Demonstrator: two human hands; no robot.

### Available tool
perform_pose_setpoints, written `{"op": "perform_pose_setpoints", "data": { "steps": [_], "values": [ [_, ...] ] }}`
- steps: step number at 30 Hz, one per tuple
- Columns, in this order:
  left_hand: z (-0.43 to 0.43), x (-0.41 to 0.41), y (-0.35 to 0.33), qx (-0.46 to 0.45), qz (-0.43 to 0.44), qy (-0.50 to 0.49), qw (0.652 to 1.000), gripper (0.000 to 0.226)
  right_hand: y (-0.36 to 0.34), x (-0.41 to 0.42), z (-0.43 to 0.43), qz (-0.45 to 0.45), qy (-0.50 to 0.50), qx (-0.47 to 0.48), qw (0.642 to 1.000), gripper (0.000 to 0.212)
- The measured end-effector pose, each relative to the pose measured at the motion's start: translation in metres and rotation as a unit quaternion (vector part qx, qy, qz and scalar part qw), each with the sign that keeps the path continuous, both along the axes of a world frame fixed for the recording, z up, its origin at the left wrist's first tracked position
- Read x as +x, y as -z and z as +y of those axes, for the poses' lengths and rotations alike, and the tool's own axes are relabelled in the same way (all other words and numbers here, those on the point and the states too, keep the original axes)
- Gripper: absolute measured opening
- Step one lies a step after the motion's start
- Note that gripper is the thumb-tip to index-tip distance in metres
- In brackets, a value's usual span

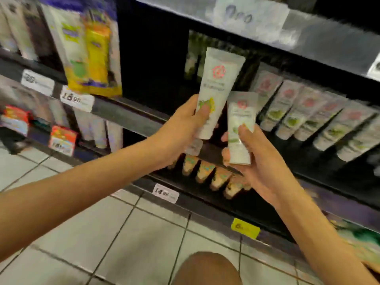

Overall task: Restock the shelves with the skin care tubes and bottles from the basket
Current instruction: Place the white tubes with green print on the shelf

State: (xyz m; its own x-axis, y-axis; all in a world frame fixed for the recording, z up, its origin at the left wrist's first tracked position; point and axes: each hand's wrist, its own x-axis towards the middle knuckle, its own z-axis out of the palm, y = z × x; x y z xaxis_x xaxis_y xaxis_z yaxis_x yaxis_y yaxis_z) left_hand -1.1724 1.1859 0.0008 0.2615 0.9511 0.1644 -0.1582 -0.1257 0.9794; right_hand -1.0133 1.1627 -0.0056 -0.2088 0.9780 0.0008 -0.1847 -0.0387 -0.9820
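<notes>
My left hand (183,128) grips a tall white skin care tube (220,79) with a red emblem, held upright in front of a dark gap on the middle shelf. Just to its right, my right hand (257,161) holds a shorter white tube (241,124) of the same brand, thumb on its front. A row of matching white tubes (308,112) lies along the middle shelf to the right. No basket is in view.
Small beige tubes (211,175) line the lower shelf under my hands. Yellow hanging packs (92,54) sit on the upper left. Price tags (164,193) run along the shelf edges. Tiled floor (102,233) lies below, and my knee (205,270) shows at the bottom.
</notes>
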Motion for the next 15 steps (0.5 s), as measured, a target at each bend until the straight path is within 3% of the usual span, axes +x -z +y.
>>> {"op": "perform_pose_setpoints", "data": {
  "steps": [4, 7, 12, 15],
  "values": [
    [0.011, 0.041, 0.010, -0.043, 0.044, 0.011, 0.998, 0.017, 0.006, 0.055, 0.000, -0.041, 0.075, 0.010, 0.996, 0.050],
    [0.021, 0.056, 0.015, -0.061, 0.059, 0.018, 0.996, 0.014, 0.006, 0.092, 0.010, -0.078, 0.162, 0.104, 0.978, 0.045],
    [0.032, 0.073, 0.014, -0.075, -0.035, 0.058, 0.995, 0.015, 0.009, 0.148, 0.029, -0.160, 0.292, 0.138, 0.933, 0.044],
    [0.039, 0.086, 0.015, -0.035, -0.034, 0.096, 0.994, 0.017, 0.023, 0.165, 0.043, -0.200, 0.321, 0.127, 0.917, 0.034]
  ]
}}
